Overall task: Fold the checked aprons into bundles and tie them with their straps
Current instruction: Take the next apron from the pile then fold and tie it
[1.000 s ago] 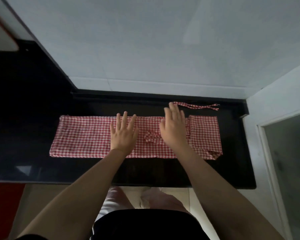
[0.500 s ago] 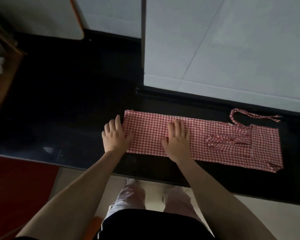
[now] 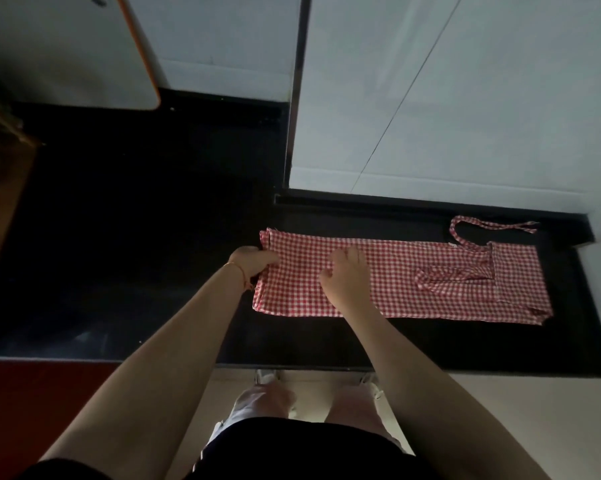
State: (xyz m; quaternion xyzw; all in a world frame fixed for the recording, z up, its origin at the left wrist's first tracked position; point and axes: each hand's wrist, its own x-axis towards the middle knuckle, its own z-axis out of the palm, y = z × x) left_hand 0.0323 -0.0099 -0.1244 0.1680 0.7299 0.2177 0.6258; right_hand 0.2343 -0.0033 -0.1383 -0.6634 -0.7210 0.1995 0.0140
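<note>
Gripping apron (image 3: 413, 278) left end, left hand (image 3: 254, 259) fingers curled; right hand (image 3: 347, 277) flat on cloth; strap (image 3: 482, 225) loose on counter (image 3: 465, 344).

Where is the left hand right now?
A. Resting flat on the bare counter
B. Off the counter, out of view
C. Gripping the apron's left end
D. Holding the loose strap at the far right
C: the left hand has its fingers curled round the left end of the apron, while the strap lies untouched at the far right.

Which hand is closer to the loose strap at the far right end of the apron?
The right hand. It rests on the apron partway along, while the left hand grips the opposite end, farthest from the strap.
</note>
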